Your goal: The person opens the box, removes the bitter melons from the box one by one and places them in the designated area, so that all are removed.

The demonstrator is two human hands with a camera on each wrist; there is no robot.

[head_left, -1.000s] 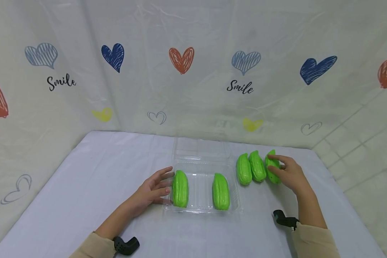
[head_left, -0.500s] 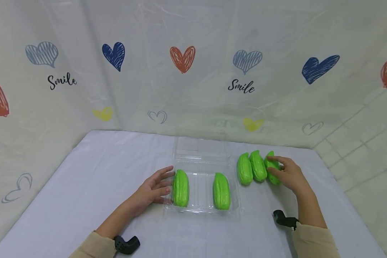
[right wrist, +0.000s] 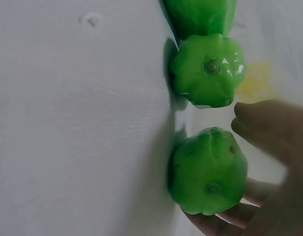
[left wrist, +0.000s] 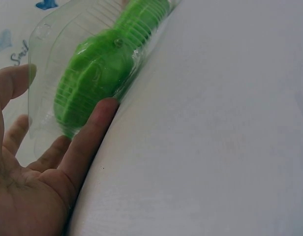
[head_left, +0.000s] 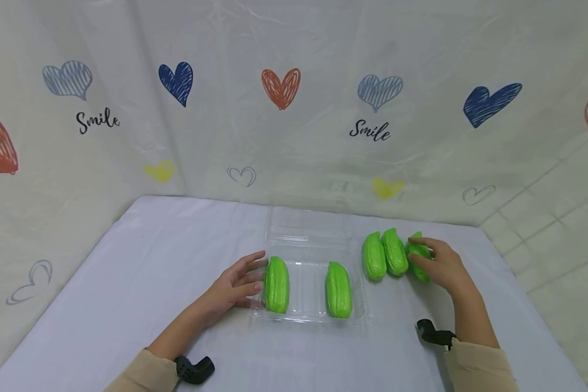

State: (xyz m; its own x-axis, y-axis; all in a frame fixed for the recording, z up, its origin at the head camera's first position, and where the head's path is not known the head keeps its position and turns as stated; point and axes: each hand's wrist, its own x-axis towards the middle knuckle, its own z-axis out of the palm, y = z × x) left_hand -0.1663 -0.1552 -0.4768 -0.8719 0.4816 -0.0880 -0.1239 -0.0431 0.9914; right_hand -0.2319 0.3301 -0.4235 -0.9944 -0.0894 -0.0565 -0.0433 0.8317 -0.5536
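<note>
Two glossy green ridged gourds lie in an open clear plastic clamshell box (head_left: pixel 307 318): one gourd (head_left: pixel 277 286) at its left side, one gourd (head_left: pixel 339 291) toward its right. My left hand (head_left: pixel 230 288) stays beside the box's left wall, fingers spread and fairly straight; in the left wrist view a fingertip touches the clear wall. Right of the box, two more gourds lie side by side, the left gourd (head_left: pixel 374 257) and the middle gourd (head_left: pixel 394 253). My right hand (head_left: pixel 441 264) has its digits around the rightmost gourd (right wrist: pixel 208 172), partly hiding it in the head view.
The raised lid (head_left: pixel 310 224) stands open behind the box. A white cloth covers the table (head_left: pixel 308 359). Behind it hangs a pale curtain (head_left: pixel 215 125) with hearts and "Smile" lettering. Each wrist wears a black camera mount (head_left: pixel 196 370).
The rightmost gourd has tilted and shifted slightly right under my right hand, its far end parting from the middle gourd. My left hand keeps its place by the box. The head view drifts slightly.
</note>
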